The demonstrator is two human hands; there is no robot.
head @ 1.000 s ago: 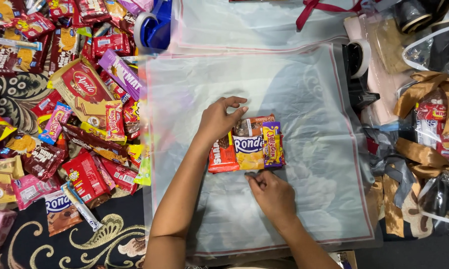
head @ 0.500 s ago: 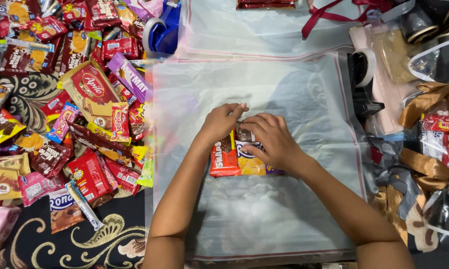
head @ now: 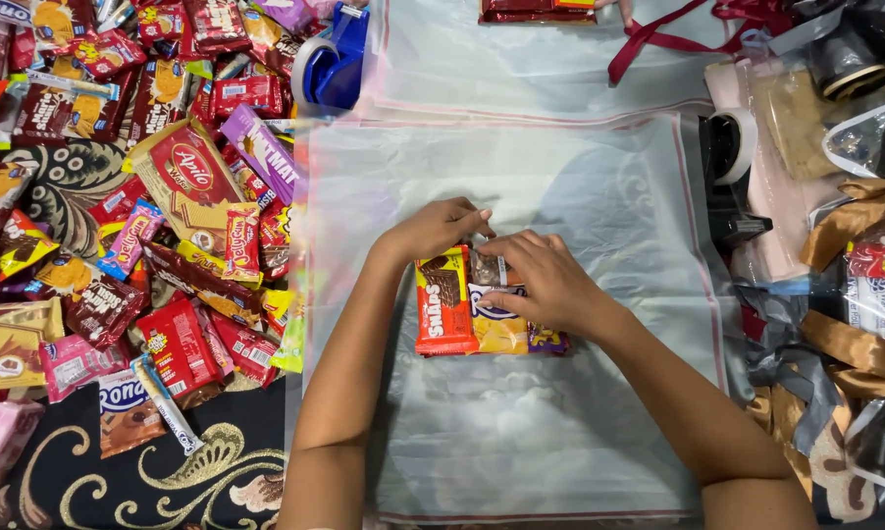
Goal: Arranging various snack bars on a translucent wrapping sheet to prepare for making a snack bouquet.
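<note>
A small stack of snack packets lies in the middle of a clear plastic sheet (head: 560,422): a red-orange packet (head: 444,302) on the left, a yellow and blue packet (head: 498,324) beside it, a purple one (head: 547,342) at the right edge. My left hand (head: 433,228) rests at the stack's upper left, fingers curled on the top edge of the packets. My right hand (head: 546,280) lies over the stack's right half, fingertips pressing a small brown packet (head: 486,268) at the top.
A heap of assorted snack packets (head: 168,196) covers the dark patterned cloth on the left. A blue tape dispenser (head: 335,64) stands at the top. More clear sheets lie beyond. Tape rolls (head: 732,147), gold ribbon (head: 855,344) and bagged items crowd the right side.
My right hand came up from below the stack and now lies over its right half. My left hand stayed at the stack's upper left.
</note>
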